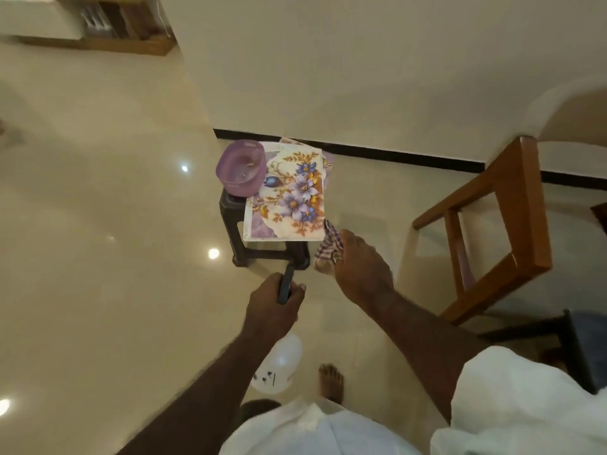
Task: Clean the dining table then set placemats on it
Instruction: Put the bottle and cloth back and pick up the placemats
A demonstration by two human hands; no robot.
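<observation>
White clothing (328, 428) fills the lower edge of the view, with one bare foot (331, 380) on the glossy floor (98, 257) on the person's side of the stool (238, 244).

1. Placemats (289, 192): a small stack lies flat on top of the dark stool. The long axis runs from the stool's near edge toward the wall behind it, leaning slightly right at the far end. The near short edge overhangs the stool on the person's side. Lower mats are skewed, and their corners show at the far and right edges of the stack. The top mat is pale, printed with purple and blue flowers and orange-brown leaves, with a lilac area at its near left corner.

2. Right hand (358, 264): fingers are curled tight around a bunched purple-and-white checked cloth (330, 246). The cloth is just beside the near right corner of the stack; actual contact cannot be determined.

3. Left hand (274, 297): fingers are wrapped round the dark trigger head of a spray bottle (277, 366). The white bottle body hangs below the hand, and the dark nozzle points toward the stool's near leg.

4. Other items: a translucent purple basket (241, 167) sits on the stool's left part, touching the left edge of the stack. A wooden chair (512, 224) stands well to the right of the stool.
</observation>
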